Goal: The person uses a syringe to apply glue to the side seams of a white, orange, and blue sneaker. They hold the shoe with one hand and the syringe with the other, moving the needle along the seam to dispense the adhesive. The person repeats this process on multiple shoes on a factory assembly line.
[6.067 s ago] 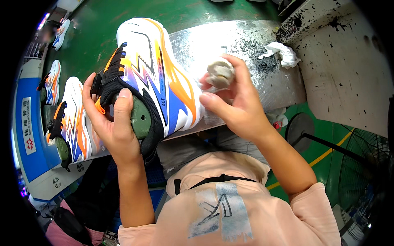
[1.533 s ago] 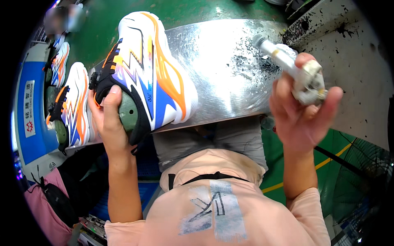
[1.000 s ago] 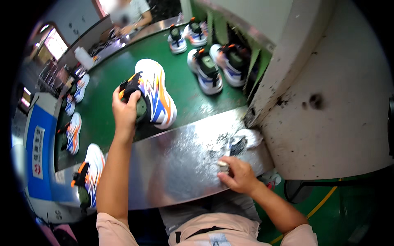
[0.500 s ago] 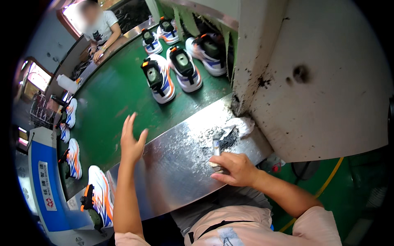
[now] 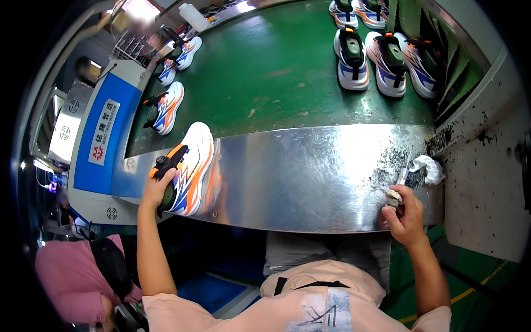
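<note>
The left hand grips a shoe by its soft black opening, with the thumb pressed near the round black knob. The shoe is white with orange and blue zigzag shapes and a thick, wavy sole. It is at the left end of a shiny metal shelf, toe pointing away; I can't tell if it rests on the metal.

The right hand pinches a small tool, maybe a clear tube in a lumpy grey wrap, but it is too small to be sure. Black flaky specks and a crumpled white cloth are just past it.

The shelf's front edge curves, and a long stretch of smooth metal lies between the hands. Behind it is a flat green top. A blue panel has a white label with dark letters and a red mark
</note>
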Motion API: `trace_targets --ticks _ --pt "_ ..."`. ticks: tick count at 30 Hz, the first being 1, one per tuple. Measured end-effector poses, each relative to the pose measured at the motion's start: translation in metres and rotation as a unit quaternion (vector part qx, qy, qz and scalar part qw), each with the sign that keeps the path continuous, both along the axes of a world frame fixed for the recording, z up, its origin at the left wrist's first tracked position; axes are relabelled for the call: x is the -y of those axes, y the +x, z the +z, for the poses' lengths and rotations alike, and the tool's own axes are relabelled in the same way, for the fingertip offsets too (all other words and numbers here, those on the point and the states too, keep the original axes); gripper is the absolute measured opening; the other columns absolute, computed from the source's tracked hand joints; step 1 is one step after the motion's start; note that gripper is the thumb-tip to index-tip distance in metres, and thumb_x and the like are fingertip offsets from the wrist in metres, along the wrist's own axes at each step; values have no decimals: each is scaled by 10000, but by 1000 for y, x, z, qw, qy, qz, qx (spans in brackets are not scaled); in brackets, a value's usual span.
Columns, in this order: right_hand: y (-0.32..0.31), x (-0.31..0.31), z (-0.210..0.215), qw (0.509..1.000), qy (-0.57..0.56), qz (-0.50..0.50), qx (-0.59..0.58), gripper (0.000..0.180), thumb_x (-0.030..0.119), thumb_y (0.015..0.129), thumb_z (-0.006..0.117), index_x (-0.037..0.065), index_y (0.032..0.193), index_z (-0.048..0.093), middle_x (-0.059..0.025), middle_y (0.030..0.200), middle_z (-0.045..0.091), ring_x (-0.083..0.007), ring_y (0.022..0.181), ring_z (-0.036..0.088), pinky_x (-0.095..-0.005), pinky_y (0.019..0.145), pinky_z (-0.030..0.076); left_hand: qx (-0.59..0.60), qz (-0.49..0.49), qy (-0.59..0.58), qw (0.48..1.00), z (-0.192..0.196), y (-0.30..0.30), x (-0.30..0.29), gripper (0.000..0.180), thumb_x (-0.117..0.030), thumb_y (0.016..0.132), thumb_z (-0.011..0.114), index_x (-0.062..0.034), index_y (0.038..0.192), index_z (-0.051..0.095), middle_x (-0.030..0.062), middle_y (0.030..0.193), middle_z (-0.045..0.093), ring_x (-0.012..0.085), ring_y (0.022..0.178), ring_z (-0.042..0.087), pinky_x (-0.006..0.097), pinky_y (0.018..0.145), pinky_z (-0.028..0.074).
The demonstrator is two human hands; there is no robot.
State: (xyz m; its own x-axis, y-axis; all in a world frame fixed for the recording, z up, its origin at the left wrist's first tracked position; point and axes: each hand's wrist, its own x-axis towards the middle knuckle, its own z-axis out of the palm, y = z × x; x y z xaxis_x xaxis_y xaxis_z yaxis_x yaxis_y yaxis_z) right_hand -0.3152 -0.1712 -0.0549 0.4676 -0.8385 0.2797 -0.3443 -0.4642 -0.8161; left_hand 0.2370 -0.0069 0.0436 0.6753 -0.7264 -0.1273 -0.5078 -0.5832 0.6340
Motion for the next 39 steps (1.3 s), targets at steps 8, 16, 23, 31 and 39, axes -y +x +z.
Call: trace_targets --ticks 8,16,23,31,39 --pt "3 4 -2 1000 -18 5 -7 376 181 794 704 8 1090 549 -74 730 588 -153 579 541 -271 540 437 -45 6 -183 982 13 28 27 664 -359 833 698 -76 1370 429 93 1232 543 177 1130 513 315 965 390" --pt "3 2 -8 994 -107 -25 11 376 199 801 692 6 1087 544 -46 733 582 -119 568 495 -246 523 405 -135 15 85 987 12 26 105 546 -513 825 661 -6 1030 670 85 911 663 142 902 601 298 844 462" --pt "4 1 -1 999 -20 -26 -26 366 219 783 710 35 1060 557 -86 711 592 -194 560 561 -302 529 454 30 136 -125 982 -60 132 69 336 -347 820 680 -12 813 691 87 743 698 183 665 662 321 643 499" --pt "5 2 -1 999 -20 -27 -7 353 204 785 702 27 1052 553 -58 669 553 -149 521 500 -279 483 392 106 115 -184 970 -40 98 73 262 -260 807 689 -9 732 681 51 660 676 106 577 598 278 567 460" --pt "7 -1 2 998 -44 -29 -22 371 185 830 638 3 1136 532 -89 813 577 -176 663 520 -295 603 426 35 164 -135 977 -57 100 80 231 -281 780 694 -57 725 706 25 667 690 111 585 615 276 588 470"
